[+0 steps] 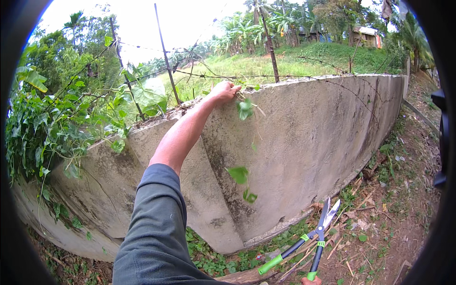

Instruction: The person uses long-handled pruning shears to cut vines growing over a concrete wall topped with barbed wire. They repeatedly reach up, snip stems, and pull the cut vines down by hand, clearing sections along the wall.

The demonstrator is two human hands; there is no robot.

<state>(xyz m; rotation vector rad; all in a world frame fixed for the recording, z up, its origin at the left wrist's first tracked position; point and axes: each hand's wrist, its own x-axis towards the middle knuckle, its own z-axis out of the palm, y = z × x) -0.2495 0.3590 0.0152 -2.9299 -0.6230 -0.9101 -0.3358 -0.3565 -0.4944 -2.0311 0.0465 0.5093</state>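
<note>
My left hand [225, 92] reaches up to the top edge of the concrete wall [285, 135], its fingers closed on a thin vine [245, 108]. Leaves hang below that hand against the wall, and a lower leaf [238, 174] looks blurred. Only part of my right hand [312, 281] shows at the bottom edge, gripping one handle of a pair of hedge shears [316, 238]. The other green-and-black handle is free, and the blades stand slightly apart, pointing toward the wall's foot. A barbed wire strand [231, 77] runs close by my left hand.
Thin metal posts [166, 53] rise from the wall top. Dense vines [39, 135] drape over its left end. Loose barbed wire [356, 91] sags down the wall at right. Cut sticks [295, 254] and leaf litter cover the sloping ground [377, 245]. Grass [228, 64] grows beyond the wall.
</note>
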